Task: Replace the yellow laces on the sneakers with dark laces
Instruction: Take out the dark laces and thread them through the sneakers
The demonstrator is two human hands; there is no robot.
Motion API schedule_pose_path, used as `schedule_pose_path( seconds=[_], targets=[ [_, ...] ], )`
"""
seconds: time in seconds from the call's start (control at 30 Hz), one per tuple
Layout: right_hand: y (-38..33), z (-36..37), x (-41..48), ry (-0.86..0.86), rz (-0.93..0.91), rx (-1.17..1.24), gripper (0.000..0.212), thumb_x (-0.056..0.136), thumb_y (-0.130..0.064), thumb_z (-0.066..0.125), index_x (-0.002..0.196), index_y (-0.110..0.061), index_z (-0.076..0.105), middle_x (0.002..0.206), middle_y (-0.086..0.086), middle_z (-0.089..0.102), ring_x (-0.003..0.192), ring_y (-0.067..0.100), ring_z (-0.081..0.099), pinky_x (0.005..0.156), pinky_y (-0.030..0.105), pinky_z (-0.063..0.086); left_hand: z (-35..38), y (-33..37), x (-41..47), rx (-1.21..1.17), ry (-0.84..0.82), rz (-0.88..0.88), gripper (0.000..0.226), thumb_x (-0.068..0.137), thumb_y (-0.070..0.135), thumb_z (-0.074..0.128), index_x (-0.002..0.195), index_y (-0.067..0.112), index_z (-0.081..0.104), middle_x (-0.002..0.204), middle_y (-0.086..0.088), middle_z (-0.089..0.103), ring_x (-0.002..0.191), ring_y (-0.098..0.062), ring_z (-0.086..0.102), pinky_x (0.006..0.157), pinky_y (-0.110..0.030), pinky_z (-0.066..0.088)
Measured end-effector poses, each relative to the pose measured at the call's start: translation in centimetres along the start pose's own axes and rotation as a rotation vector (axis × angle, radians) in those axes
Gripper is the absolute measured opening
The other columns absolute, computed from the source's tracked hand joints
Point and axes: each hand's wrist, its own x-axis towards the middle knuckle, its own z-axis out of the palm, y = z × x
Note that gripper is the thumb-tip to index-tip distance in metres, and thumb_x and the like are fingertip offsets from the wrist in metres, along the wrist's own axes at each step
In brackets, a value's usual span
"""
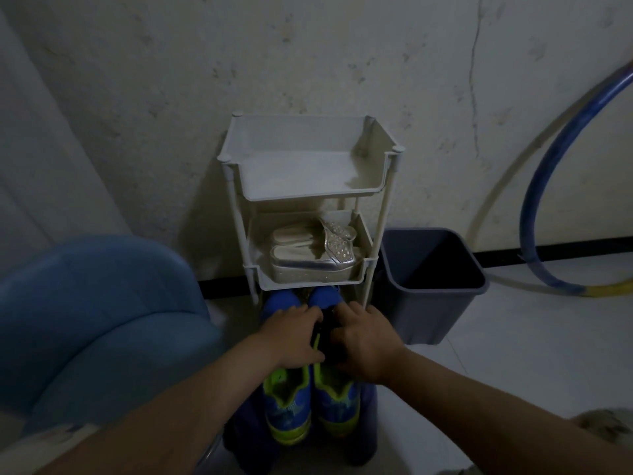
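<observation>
Progress check, near to far: pair of blue sneakers (310, 402) with lime-green trim sits side by side on the floor, heels toward the camera, toes tucked under the bottom tier of the shelf rack (366, 265). Both hands are on the lace area: left hand (293, 337) lies palm-down over the left shoe with fingers loosely spread, right hand (363, 341) cups over the right shoe, fingers curled toward the gap between the two. Can't tell whether either is pinching a lace, since the fingertips are hidden and the light is poor. Between the hands a dark patch shows with a thin lime-yellow strip (317, 341) through it; could be a remaining yellow lace or just tongue trim, can't resolve it. No loose laces of either colour visible on the floor. My read: either just starting or handling the finished pair; lacing state is covered, so done/left is unconfirmed. Blue chair (96, 320) just left of the shoes. Middle tier holds silver platform sandals (315, 252), top tier holds nothing visible. Dark bin (442, 317) right of the rack, blue-and-yellow hoop (534, 186) against the wall beyond.
</observation>
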Motion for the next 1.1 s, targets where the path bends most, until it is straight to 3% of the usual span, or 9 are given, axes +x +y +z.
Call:
schedule_pose_path(
  seconds=[0.13, 0.23, 0.4, 0.53, 0.67, 0.77, 0.9, 1.1],
  targets=[
    [-1.1, 0.8, 0.3, -0.018, 0.079, -0.106, 0.025, 0.071, -0.047, 0.071, 0.084, -0.027, 0.074, 0.099, 0.002, 0.059, 0.085, 0.024, 0.053, 0.069, 0.038, 0.044, 0.3, -0.5, 0.2, -0.199, -0.037, -0.047, 0.07, 0.07, 0.041, 0.081, 0.125, 0.023, 0.042, 0.12, 0.003, 0.053, 0.107, -0.016, 0.055, 0.089, -0.035, 0.05],
    [-1.1, 0.4, 0.9, 0.087, 0.096, 0.013, 0.025, 0.072, -0.042, 0.055, 0.07, -0.022, 0.07, 0.085, 0.0, 0.058, 0.075, 0.022, 0.054, 0.061, 0.035, 0.045, 0.6, -0.7, 0.4, -0.23, -0.044, -0.058, 0.065, 0.068, 0.039, 0.082, 0.116, 0.025, 0.041, 0.114, 0.002, 0.057, 0.098, -0.016, 0.058, 0.08, -0.035, 0.051],
    [-0.1, 0.9, 1.0, 0.158, 0.138, 0.265, 0.027, 0.075, -0.036, 0.045, 0.072, -0.014, 0.059, 0.071, 0.003, 0.057, 0.055, 0.021, 0.056, 0.048, 0.03, 0.045, 1.0, -0.4, 0.7, -0.201, 0.001, -0.04, 0.053, 0.07, 0.037, 0.078, 0.103, 0.027, 0.038, 0.092, 0.008, 0.054, 0.081, -0.012, 0.055, 0.054, -0.021, 0.034],
    [-0.1, 1.3, 0.9, 0.083, 0.146, 0.292, 0.034, 0.089, -0.035, 0.04, 0.093, -0.008, 0.061, 0.089, 0.008, 0.061, 0.067, 0.027, 0.061, 0.056, 0.036, 0.047, 1.3, 0.4, 0.7, -0.134, 0.165, -0.001, 0.042, 0.075, 0.037, 0.072, 0.094, 0.025, 0.037, 0.082, 0.009, 0.051, 0.071, -0.012, 0.052, 0.052, -0.024, 0.034],
    [0.4, 1.7, 0.7, 0.17, 0.151, 0.319, 0.03, 0.083, -0.036, 0.046, 0.079, -0.011, 0.062, 0.073, 0.005, 0.06, 0.049, 0.021, 0.057, 0.044, 0.024, 0.039, 1.4, 1.0, 0.6, -0.049, 0.251, 0.052, 0.03, 0.08, 0.03, 0.065, 0.088, 0.024, 0.036, 0.09, 0.006, 0.042, 0.076, -0.013, 0.045, 0.059, -0.025, 0.031],
    [0.3, 2.0, 0.2, 0.131, 0.158, 0.349, 0.034, 0.085, -0.042, 0.051, 0.097, -0.013, 0.063, 0.091, 0.005, 0.061, 0.066, 0.022, 0.062, 0.054, 0.031, 0.048, 1.4, 1.1, 0.5, -0.061, 0.263, 0.059, 0.017, 0.083, 0.025, 0.06, 0.084, 0.021, 0.043, 0.089, 0.005, 0.044, 0.076, -0.013, 0.046, 0.058, -0.024, 0.03],
    [0.4, 1.9, -0.7, 0.063, 0.257, 0.333, 0.046, 0.082, -0.05, 0.065, 0.111, -0.016, 0.052, 0.106, 0.003, 0.055, 0.08, 0.025, 0.062, 0.06, 0.035, 0.046, 1.3, 0.6, 0.3, -0.137, 0.289, 0.051, 0.01, 0.085, 0.022, 0.057, 0.08, 0.019, 0.049, 0.076, 0.0, 0.056, 0.07, -0.016, 0.053, 0.049, -0.024, 0.026],
    [0.4, 1.7, -0.7, -0.035, 0.278, 0.25, 0.034, 0.097, -0.037, 0.048, 0.12, -0.013, 0.056, 0.115, 0.009, 0.062, 0.098, 0.028, 0.062, 0.079, 0.034, 0.046, 1.4, -0.1, 0.3, -0.154, 0.23, 0.019, 0.012, 0.087, 0.025, 0.056, 0.084, 0.019, 0.046, 0.078, -0.003, 0.059, 0.072, -0.02, 0.056, 0.056, -0.032, 0.038]
  ],
)
